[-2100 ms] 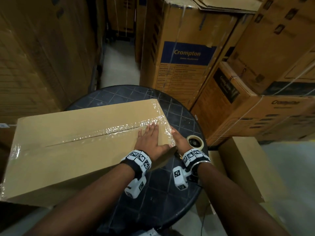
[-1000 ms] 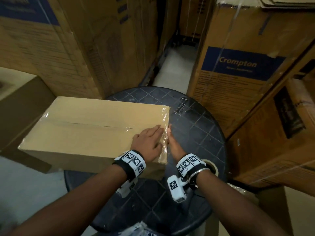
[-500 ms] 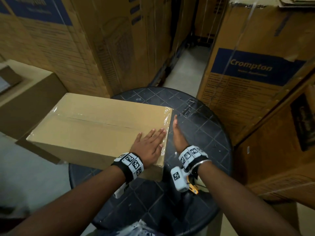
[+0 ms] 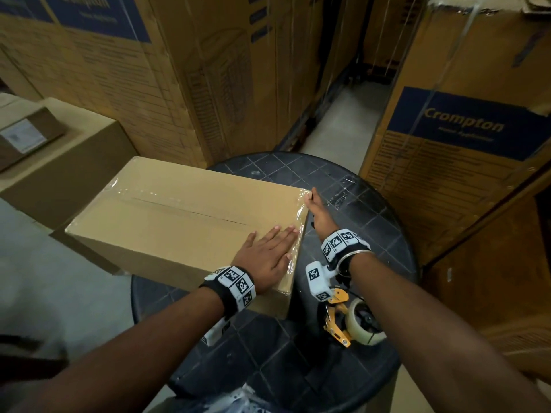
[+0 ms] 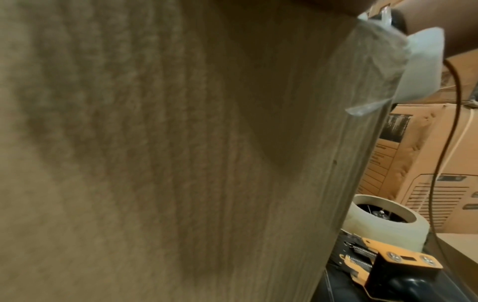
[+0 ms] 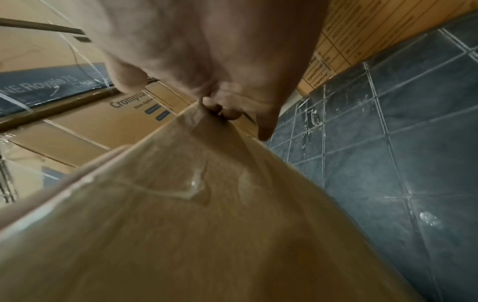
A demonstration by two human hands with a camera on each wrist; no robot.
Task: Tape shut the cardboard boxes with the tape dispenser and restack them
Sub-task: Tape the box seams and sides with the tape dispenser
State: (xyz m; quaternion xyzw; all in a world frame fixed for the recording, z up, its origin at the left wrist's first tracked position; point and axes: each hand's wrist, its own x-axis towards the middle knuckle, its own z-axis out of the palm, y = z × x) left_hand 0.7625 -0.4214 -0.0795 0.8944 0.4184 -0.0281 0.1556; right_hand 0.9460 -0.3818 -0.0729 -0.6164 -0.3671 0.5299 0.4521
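From the head view we see the plain brown cardboard box (image 4: 190, 222) lying on the round dark tiled table (image 4: 369, 210), its long axis running from lower right up toward the far left, the left end overhanging the table's edge. Our left hand (image 4: 265, 257) lies flat, fingers straight, on the box top; our right hand (image 4: 317, 214) presses open-fingered against the right end face, where clear tape (image 4: 301, 210) folds over. We judge the smoothing step is in hand; next comes lifting the box to restack (both hands under it). The yellow tape dispenser (image 4: 351, 320) rests on the table near our right forearm.

The left wrist view shows mostly box wall, dispenser beside it.

The right wrist view shows fingertips (image 6: 264, 130) at the taped upper edge, clutching nothing.
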